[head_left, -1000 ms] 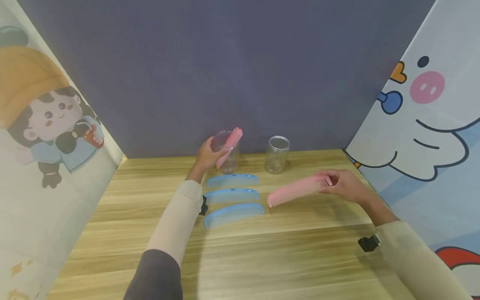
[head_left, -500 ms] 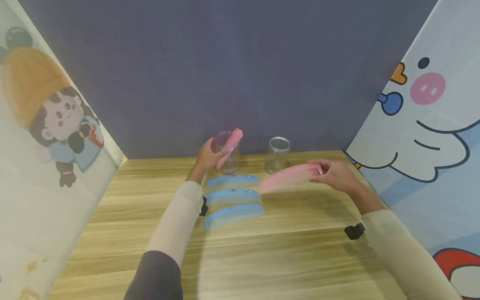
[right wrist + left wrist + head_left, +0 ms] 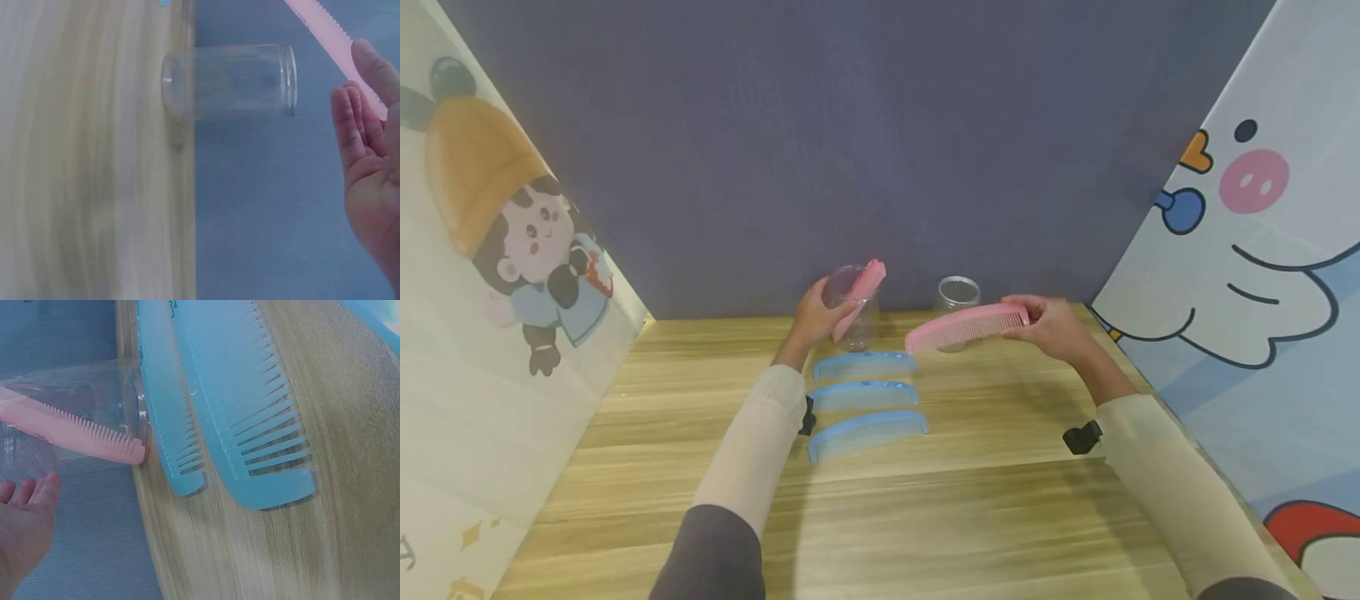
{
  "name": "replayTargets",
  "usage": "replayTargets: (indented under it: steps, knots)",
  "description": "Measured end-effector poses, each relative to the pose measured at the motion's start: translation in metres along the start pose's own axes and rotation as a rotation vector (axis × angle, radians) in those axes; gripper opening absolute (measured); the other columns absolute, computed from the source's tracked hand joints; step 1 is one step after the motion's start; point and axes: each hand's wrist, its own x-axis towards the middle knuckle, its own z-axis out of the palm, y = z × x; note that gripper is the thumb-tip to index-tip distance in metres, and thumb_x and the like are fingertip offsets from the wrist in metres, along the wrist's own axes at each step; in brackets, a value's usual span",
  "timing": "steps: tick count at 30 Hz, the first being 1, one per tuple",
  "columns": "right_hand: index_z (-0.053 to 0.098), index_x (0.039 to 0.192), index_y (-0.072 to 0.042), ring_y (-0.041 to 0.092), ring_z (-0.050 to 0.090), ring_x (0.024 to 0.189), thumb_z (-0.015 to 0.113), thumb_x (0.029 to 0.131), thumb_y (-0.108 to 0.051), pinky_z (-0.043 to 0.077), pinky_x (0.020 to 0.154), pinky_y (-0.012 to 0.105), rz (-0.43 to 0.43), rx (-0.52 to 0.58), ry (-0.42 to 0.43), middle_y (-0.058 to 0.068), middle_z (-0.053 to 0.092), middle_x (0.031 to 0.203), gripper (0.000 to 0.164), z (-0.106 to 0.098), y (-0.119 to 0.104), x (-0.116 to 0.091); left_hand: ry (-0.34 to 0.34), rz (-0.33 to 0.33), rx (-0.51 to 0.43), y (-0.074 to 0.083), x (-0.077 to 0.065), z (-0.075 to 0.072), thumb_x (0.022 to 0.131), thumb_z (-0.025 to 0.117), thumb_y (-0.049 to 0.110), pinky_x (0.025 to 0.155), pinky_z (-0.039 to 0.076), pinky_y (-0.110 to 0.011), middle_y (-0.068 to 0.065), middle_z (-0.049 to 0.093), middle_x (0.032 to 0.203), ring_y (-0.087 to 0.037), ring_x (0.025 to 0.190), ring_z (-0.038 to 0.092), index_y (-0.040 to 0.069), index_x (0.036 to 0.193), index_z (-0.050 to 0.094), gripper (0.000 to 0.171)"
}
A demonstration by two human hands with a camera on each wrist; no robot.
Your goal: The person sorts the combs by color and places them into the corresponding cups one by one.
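My left hand (image 3: pixel 817 318) grips a clear plastic jar (image 3: pixel 867 327) at the back of the table, thumb across its front. Inside that jar leans a pink comb (image 3: pixel 75 430), its top end standing above the rim. The right hand (image 3: pixel 1051 327) pinches another pink comb (image 3: pixel 966 328) by one end, thumb and fingers on opposite faces. This comb is raised above the table, teeth down, and overlaps a second clear jar (image 3: pixel 958 291) in the head view. In the right wrist view the second jar (image 3: pixel 228 81) stands apart from the right hand, nothing visible inside it.
Three blue combs lie in a column below the left jar: a top one (image 3: pixel 865 365), a middle one (image 3: pixel 865 395) and a front one (image 3: pixel 868 433). A dark grey panel (image 3: pixel 880 150) rises behind the wooden table (image 3: pixel 925 517). Printed walls flank both sides.
My right hand has carried its pink comb leftward and away from me, up toward the second jar, levelling it somewhat. The left hand and its jar have stayed in place.
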Motion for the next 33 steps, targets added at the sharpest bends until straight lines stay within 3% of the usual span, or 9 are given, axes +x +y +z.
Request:
replayTargets:
  steps: [8,19,26,33]
  knots:
    - [0.062,0.139,-0.007,0.005,0.063,0.088,0.082,0.088,-0.027,0.055,0.066,0.021,-0.023,0.044,0.087,0.021,0.070,0.125,0.059,0.001,-0.016,0.022,-0.005,-0.005,0.003,-0.002,0.001,0.001,0.090,0.076,0.043,0.118,0.043,-0.051,-0.020,0.042,0.158,-0.038,0.140,0.048,0.007,0.159,0.030,0.090]
    - [0.063,0.139,-0.013,0.012,0.061,0.089,0.084,0.085,-0.031,0.049,0.064,0.018,-0.030,0.066,0.131,0.014,0.072,0.122,0.060,0.003,-0.052,0.052,-0.007,-0.023,0.004,0.000,-0.001,0.001,0.090,0.075,0.045,0.119,0.042,-0.050,-0.020,0.040,0.159,-0.038,0.142,0.045,0.006,0.160,0.027,0.093]
    - [0.065,0.136,-0.009,0.011,0.061,0.088,0.084,0.085,-0.021,0.050,0.067,0.016,-0.050,0.134,0.150,0.015,0.071,0.116,0.056,0.022,-0.068,0.076,0.003,-0.026,-0.009,-0.002,-0.001,-0.001,0.091,0.075,0.045,0.119,0.041,-0.049,-0.020,0.039,0.160,-0.037,0.143,0.045,0.007,0.161,0.026,0.094]
    - [0.065,0.137,-0.009,0.014,0.060,0.086,0.085,0.084,-0.023,0.050,0.067,0.016,-0.066,0.087,0.162,0.014,0.073,0.112,0.058,0.041,-0.077,0.095,0.004,-0.015,-0.014,-0.002,-0.001,-0.001,0.090,0.076,0.044,0.119,0.042,-0.050,-0.020,0.041,0.159,-0.037,0.142,0.046,0.006,0.160,0.028,0.092]
